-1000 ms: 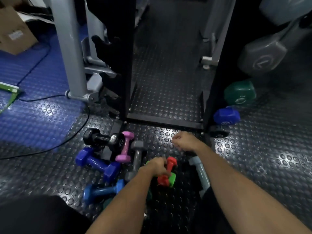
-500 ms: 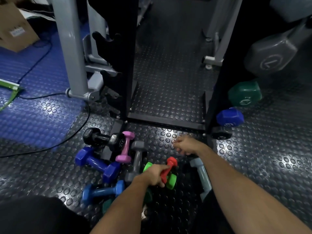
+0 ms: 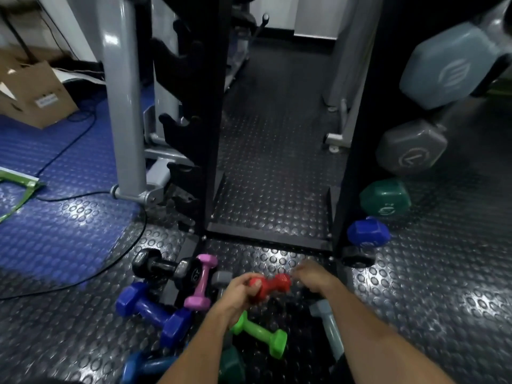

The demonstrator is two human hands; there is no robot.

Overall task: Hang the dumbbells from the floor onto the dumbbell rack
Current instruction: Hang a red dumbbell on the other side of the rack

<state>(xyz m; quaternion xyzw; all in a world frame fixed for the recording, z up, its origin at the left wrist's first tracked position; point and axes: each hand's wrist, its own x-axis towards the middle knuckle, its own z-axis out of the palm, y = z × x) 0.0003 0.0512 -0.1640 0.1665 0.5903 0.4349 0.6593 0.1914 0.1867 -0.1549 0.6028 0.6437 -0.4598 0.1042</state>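
My left hand (image 3: 240, 293) grips a small red dumbbell (image 3: 273, 285), lifted off the floor in front of the black dumbbell rack (image 3: 213, 112). Just right of the dumbbell's far end is my right hand (image 3: 311, 275), blurred, its fingers loosely curled and holding nothing. On the floor lie a green dumbbell (image 3: 259, 335), a pink one (image 3: 202, 282), a dark blue one (image 3: 153, 313), a black one (image 3: 166, 268), a pale grey-blue one (image 3: 327, 325) and several more. On the rack's right side hang blue (image 3: 367, 234), green (image 3: 386, 199), grey (image 3: 412, 151) and light blue (image 3: 454, 66) dumbbells.
A grey machine post (image 3: 122, 106) stands left of the rack, with a black cable (image 3: 83, 275) running across the studded floor. A cardboard box (image 3: 33, 90) sits far left on the blue mat (image 3: 55, 231). Open studded floor stretches to the right.
My left hand has lifted the red dumbbell off the green one and carried it forward toward the rack. My right hand stayed near it. The view tilted upward.
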